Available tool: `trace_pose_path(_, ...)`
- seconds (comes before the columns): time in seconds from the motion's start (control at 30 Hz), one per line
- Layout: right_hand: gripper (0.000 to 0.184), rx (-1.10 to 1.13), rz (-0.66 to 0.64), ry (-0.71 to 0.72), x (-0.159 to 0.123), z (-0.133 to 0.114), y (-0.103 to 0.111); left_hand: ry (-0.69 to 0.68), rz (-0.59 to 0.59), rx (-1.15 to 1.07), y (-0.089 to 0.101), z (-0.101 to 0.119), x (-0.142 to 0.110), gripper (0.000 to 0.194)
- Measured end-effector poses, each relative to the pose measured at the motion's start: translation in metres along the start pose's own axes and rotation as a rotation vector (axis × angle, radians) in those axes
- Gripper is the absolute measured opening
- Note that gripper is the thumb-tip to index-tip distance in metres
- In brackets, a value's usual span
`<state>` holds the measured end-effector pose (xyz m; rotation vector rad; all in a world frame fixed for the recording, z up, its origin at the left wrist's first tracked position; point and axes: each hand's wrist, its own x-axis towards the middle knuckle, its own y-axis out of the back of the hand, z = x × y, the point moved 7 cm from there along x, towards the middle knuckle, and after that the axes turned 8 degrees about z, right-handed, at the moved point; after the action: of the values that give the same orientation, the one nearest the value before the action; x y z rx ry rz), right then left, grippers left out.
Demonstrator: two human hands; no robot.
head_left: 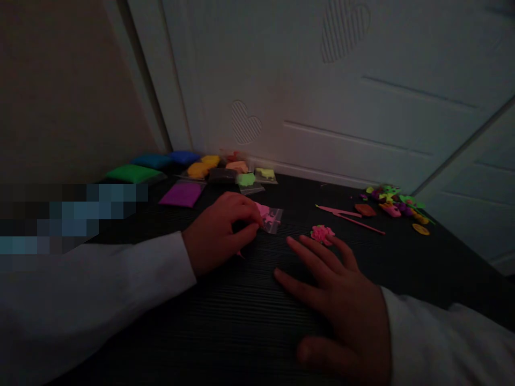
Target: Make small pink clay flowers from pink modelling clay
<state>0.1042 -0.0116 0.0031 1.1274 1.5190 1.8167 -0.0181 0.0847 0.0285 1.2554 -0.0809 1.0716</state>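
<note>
My left hand (223, 230) is closed, its thumb and fingertips together at the left edge of a clear zip bag of pink clay (271, 219). The fingers hide part of the bag. A small pink bit (240, 254) shows under this hand on the dark table. My right hand (338, 300) is open, palm down, with its fingers spread and nothing in them. Just beyond its fingertips lies a ruffled pink clay flower (322, 234) with a little green at its edge. The picture is dim.
Bags of coloured clay, among them purple (183, 194), green (134, 173) and black (222, 176), lie at the back left. Pink modelling tools (348, 213) and a brownish-red piece (365, 209) lie back right, near colourful clay shapes (396, 201). A white panel (261, 69) stands behind the table.
</note>
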Motion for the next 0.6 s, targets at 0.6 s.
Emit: trace_pose_path(0.6,0.062,-0.050,-0.043,-0.048,0.0026,0.0035,0.0002,0.005,0.003,0.003,0.0001,-0.0006,0.0001,0.012)
